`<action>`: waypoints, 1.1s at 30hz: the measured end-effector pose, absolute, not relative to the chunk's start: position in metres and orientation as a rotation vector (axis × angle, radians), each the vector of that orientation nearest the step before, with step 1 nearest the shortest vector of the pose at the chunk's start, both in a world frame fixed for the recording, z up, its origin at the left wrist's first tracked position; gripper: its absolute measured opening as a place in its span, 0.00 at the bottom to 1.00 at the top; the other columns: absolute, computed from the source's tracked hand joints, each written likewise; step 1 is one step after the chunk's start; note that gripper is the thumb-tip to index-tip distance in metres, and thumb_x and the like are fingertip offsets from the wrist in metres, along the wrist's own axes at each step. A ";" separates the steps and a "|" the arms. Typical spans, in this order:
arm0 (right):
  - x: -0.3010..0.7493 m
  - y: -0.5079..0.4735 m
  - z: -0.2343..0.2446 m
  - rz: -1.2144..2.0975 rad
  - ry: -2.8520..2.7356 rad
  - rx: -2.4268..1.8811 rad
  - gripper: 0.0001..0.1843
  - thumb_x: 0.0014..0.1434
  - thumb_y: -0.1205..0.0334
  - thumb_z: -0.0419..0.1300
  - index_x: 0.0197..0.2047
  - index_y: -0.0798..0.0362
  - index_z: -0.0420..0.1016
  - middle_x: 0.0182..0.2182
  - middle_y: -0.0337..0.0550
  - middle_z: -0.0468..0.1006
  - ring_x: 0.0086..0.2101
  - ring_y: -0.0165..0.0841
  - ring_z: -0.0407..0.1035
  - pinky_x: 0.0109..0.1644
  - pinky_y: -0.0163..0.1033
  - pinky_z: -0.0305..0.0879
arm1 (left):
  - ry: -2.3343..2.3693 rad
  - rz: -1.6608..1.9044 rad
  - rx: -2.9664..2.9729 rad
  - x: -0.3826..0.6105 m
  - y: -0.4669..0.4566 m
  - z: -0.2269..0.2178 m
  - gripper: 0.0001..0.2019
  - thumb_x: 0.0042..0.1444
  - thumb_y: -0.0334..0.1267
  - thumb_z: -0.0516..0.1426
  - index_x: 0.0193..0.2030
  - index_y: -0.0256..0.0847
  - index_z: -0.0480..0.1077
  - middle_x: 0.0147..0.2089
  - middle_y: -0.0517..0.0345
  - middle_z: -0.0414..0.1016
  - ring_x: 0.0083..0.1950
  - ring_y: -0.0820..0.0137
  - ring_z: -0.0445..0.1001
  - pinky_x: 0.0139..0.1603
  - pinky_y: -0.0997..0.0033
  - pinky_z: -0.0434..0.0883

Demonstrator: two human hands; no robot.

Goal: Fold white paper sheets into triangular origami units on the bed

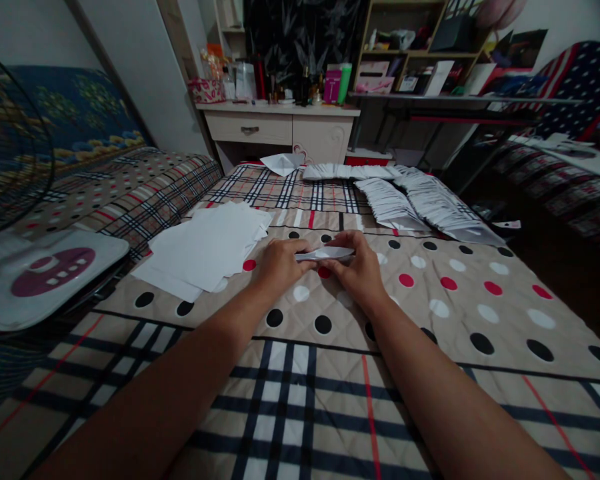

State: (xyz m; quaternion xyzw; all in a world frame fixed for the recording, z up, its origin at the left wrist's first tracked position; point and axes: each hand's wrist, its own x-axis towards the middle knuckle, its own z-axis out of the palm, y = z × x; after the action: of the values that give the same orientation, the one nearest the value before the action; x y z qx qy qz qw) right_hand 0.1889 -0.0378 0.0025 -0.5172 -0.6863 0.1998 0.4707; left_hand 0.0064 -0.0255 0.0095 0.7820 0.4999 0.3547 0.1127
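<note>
A narrow folded piece of white paper (326,253) is held flat just above the quilted bedspread (460,307). My left hand (279,265) pinches its left end. My right hand (359,265) grips its right end, fingers curled over the top edge. To the left of my left hand lies a loose stack of blank white sheets (207,249). Beyond my right hand, rows of finished folded papers (415,200) lie overlapped across the bed.
A fan base (45,273) and its wire guard stand at the left bed edge. One folded paper boat (283,163) rests near the bed's far end. A dresser (280,127) crowded with bottles and a shelf desk stand behind. Dark floor drops off at the right.
</note>
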 end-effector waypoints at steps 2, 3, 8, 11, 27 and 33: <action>0.189 -0.037 0.002 0.565 -1.648 -1.241 0.28 0.47 0.58 0.69 0.51 0.50 0.70 0.41 0.43 0.80 0.36 0.37 0.73 0.39 0.40 0.66 | 1.421 1.063 2.263 0.007 -0.026 0.009 0.05 0.49 0.38 0.66 0.31 0.42 0.77 0.34 0.59 0.80 0.35 0.68 0.76 0.37 0.70 0.67; 0.189 -0.036 0.002 0.593 -1.646 -1.245 0.26 0.47 0.58 0.69 0.50 0.50 0.72 0.40 0.43 0.80 0.35 0.37 0.73 0.38 0.39 0.66 | 1.403 1.063 2.251 0.007 -0.026 0.009 0.05 0.50 0.39 0.66 0.31 0.42 0.77 0.34 0.59 0.80 0.35 0.68 0.76 0.38 0.70 0.67; 0.190 -0.032 0.001 0.694 -1.628 -1.274 0.15 0.46 0.57 0.69 0.38 0.53 0.80 0.30 0.40 0.80 0.28 0.33 0.69 0.33 0.37 0.63 | 1.403 1.017 2.265 0.007 -0.026 0.006 0.06 0.49 0.40 0.66 0.33 0.42 0.79 0.35 0.59 0.81 0.37 0.67 0.77 0.40 0.69 0.69; 0.190 -0.032 0.000 0.770 -1.567 -1.264 0.12 0.46 0.57 0.69 0.33 0.55 0.79 0.25 0.38 0.78 0.24 0.30 0.67 0.29 0.35 0.60 | 1.435 1.030 2.284 0.008 -0.026 0.004 0.08 0.49 0.41 0.66 0.36 0.44 0.79 0.38 0.58 0.82 0.38 0.66 0.77 0.42 0.68 0.69; 0.187 -0.037 0.006 0.926 -1.459 -1.213 0.09 0.42 0.58 0.69 0.26 0.55 0.78 0.19 0.38 0.76 0.20 0.29 0.66 0.23 0.34 0.60 | 1.396 1.008 2.249 0.009 -0.028 0.005 0.09 0.57 0.41 0.58 0.35 0.44 0.80 0.34 0.57 0.82 0.35 0.67 0.78 0.40 0.70 0.70; 0.190 -0.031 -0.001 0.914 -1.462 -1.144 0.09 0.47 0.59 0.64 0.32 0.54 0.81 0.27 0.42 0.81 0.27 0.34 0.72 0.32 0.37 0.67 | 1.391 1.045 2.251 0.010 -0.031 0.010 0.12 0.59 0.40 0.55 0.31 0.42 0.78 0.31 0.57 0.80 0.33 0.68 0.76 0.37 0.71 0.69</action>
State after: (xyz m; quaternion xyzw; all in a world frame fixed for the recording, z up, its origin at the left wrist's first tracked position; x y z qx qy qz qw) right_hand 0.1897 -0.0314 -0.0012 -0.4753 -0.6073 0.3796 0.5110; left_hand 0.0101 -0.0309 0.0099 0.7825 0.4837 0.3632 0.1477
